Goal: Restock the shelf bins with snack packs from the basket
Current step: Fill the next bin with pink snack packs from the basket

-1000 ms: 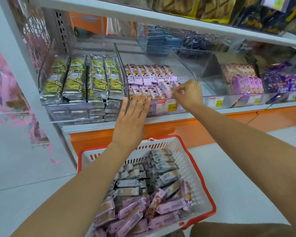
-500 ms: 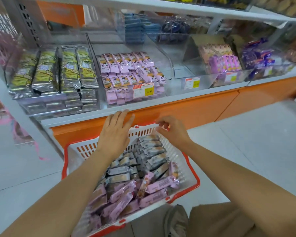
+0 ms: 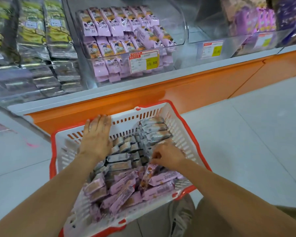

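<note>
Pink pack newly in the right hand's pinching grip down in the basket; left hand flat, empty.

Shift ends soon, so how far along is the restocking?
Done: the middle bin holds rows of pink packs, with room at its right. In hand: right hand seems to pinch a pack in the basket; left hand rests flat on its wall. Left: many basket packs.
</note>
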